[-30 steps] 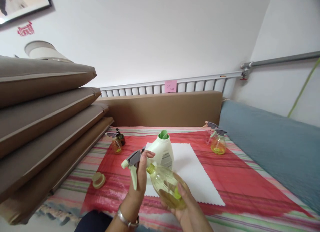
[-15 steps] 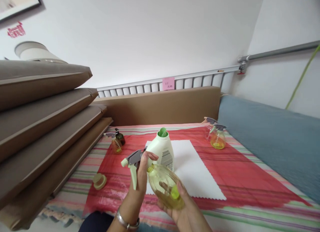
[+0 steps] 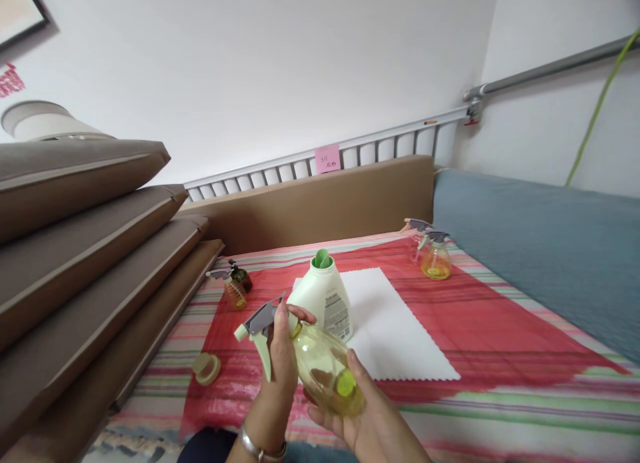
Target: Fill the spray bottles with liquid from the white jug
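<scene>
Tilting above the red sheet, before the white jug, the yellow bottle is grasped by the right hand, its sprayer by the left hand. If either of the 2 grips loosens, the smooth bottle could slip.

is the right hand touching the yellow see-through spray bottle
Touching: the head view shows the right hand cradling the yellow see-through spray bottle near its base, thumb against its side.

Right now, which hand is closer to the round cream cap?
Left. The left hand, on the trigger sprayer, is right of the round cream cap; the right hand, holding the yellow bottle, is farther right.
</scene>
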A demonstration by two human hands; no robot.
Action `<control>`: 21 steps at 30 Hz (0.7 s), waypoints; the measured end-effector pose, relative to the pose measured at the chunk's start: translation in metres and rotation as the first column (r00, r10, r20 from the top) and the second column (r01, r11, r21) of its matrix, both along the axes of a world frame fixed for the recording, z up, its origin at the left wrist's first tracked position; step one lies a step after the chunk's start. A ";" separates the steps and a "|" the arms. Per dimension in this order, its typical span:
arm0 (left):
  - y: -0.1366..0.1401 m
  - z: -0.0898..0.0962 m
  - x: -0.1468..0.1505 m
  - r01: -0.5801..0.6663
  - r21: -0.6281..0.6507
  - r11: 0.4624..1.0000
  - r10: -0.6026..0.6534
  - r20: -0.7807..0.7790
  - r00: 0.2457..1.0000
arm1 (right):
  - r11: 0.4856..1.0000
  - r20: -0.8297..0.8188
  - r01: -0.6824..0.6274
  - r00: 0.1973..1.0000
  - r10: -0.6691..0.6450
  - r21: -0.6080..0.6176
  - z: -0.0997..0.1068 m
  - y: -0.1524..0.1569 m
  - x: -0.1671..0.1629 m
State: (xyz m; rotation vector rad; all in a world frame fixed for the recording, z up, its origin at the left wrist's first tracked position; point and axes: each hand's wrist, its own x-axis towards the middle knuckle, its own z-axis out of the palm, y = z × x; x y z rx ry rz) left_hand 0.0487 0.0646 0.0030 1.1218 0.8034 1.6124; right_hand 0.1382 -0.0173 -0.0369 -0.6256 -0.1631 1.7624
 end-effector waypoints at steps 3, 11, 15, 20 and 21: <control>0.000 0.000 -0.001 0.147 -0.028 0.989 -0.142 0.129 0.981 | 0.996 0.046 -0.060 0.997 0.056 0.072 0.002 -0.003 0.002; 0.002 0.013 -0.013 0.192 -0.097 0.977 -0.164 0.248 0.955 | 0.984 0.190 0.005 0.981 -0.040 0.180 0.005 -0.014 0.002; -0.001 0.019 -0.018 0.160 -0.125 0.979 -0.127 0.234 0.964 | 0.970 0.219 0.093 0.965 -0.143 0.223 -0.006 -0.001 -0.011; -0.007 0.028 -0.022 0.128 -0.136 0.982 -0.108 0.145 0.984 | 0.951 0.230 0.127 0.953 -0.195 0.283 -0.006 0.007 -0.019; -0.008 0.030 -0.023 0.123 -0.134 0.983 -0.105 0.134 0.985 | 0.942 0.259 0.151 0.938 -0.232 0.298 -0.003 0.004 -0.019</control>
